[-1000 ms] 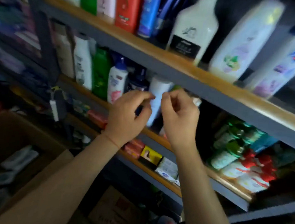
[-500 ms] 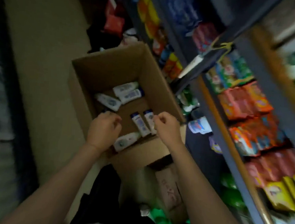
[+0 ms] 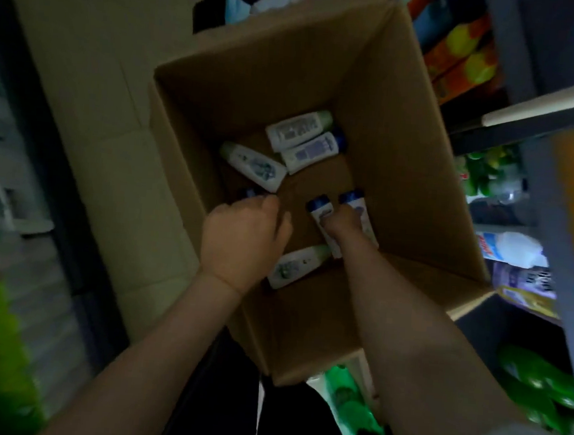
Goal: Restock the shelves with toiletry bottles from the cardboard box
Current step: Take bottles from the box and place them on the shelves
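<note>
Both your hands have dropped deeper into the cardboard box (image 3: 405,130), mid-frame. Right hand (image 3: 341,223): fingers curled round two blue-capped bottles (image 3: 320,210). Left hand (image 3: 242,238): fingers curled, grip unclear, another blue cap (image 3: 249,192) at its fingertips.

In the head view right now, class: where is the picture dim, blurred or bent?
Head view: dim overall; the cardboard box is best lit, its bottles readable as shapes, labels not legible; shelves at right smear with blur; edges bow from the wide lens.

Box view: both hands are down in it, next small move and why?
Probably close the right hand on the two blue-capped bottles it rests on and lift them out. The left hand is curled by another blue cap; whether it grips is unclear. Several bottles lie loose in the cardboard box.
</note>
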`<state>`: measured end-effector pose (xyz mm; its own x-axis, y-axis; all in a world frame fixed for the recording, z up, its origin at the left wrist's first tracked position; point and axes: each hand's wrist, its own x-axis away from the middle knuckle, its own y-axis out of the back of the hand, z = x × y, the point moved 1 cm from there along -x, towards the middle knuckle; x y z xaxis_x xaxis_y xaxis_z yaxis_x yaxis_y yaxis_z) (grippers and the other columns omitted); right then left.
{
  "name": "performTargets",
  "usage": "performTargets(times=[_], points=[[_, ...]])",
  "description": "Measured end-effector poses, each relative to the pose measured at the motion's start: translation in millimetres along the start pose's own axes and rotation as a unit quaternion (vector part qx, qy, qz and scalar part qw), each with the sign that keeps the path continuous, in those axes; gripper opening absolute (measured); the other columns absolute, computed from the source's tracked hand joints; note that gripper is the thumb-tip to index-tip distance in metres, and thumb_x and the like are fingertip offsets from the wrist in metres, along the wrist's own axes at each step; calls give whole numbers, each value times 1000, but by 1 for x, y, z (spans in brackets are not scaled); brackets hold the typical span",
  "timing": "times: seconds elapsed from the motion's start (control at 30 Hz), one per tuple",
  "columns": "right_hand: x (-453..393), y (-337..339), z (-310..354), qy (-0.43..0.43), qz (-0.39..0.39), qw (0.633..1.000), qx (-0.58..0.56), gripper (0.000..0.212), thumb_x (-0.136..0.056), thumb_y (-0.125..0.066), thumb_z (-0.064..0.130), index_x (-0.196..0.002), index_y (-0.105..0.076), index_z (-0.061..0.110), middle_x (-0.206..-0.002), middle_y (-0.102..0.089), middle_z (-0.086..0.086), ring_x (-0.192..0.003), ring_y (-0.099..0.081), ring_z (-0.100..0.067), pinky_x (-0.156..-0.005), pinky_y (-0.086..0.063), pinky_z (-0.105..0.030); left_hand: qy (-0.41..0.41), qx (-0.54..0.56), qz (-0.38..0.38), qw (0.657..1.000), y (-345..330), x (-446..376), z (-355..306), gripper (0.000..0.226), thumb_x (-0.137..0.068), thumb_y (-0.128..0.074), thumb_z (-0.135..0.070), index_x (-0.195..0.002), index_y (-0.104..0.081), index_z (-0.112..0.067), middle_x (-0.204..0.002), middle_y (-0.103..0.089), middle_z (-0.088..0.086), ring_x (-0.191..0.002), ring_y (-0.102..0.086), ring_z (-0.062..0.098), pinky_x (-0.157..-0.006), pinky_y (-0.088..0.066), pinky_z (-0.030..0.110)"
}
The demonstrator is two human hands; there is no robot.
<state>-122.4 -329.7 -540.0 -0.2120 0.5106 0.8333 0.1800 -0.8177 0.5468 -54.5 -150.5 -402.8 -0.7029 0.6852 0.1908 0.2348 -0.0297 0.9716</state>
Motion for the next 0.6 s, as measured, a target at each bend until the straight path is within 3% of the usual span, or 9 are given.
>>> performTargets(times=[0.1,0.23,0.3,0.4,0.5,0.6], points=[[-23,-21,-17,-27,-22,999,-1,40,-100,-48,13,-138,-44,3,-140,-49,-20,-123,-52,-34,-97,-44,-37,5,-20,-15,1000,-2,3,2,39,-95,-41,-38,-72,-63,-16,-56,-56,4,-43,-47,19,-50,-23,25],[-42,-38,-37,-44,-52,998,-2,35,-102,-45,22,-133,-54,7,-134,-56,-17,-119,-55,-32,-93,-46,-38,-4,-1,-45,999,-5,2,0,35,-94,-46,-34,-68,-60,-15,-53,-53,3,-43,-44,18,-50,-23,25],[-45,-42,-41,-43,-52,998,-15,39,-101,-48,28,-137,-51,12,-136,-54,-17,-121,-54,-33,-95,-44,-38,-9,6,-61,998,-5,1,-2,35,-94,-47,-32,-65,-58,-16,-53,-52,4,-43,-44,19,-51,-23,25],[-45,-43,-39,-46,-7,999,7,58,-90,-67,28,-139,-46,4,-136,-54,-16,-122,-54,-33,-92,-47,-36,-12,16,-70,997,-7,1,-2,34,-92,-47,-30,-62,-55,-16,-52,-51,4,-42,-44,20,-51,-24,25],[-29,-33,-21,-28,33,993,-112,83,-81,-74,32,-150,-33,12,-140,-49,-12,-124,-51,-32,-94,-44,-35,-11,16,-63,998,-9,1,-1,34,-91,-46,-30,-62,-57,-15,-52,-52,5,-42,-45,21,-51,-24,25],[-3,-14,6,-5,48,978,-204,80,-79,-74,38,-145,-37,13,-127,-55,-9,-108,-56,-29,-90,-49,-35,-17,20,-56,998,-8,1,-2,34,-89,-46,-30,-60,-54,-15,-50,-50,4,-40,-44,21,-50,-22,25]])
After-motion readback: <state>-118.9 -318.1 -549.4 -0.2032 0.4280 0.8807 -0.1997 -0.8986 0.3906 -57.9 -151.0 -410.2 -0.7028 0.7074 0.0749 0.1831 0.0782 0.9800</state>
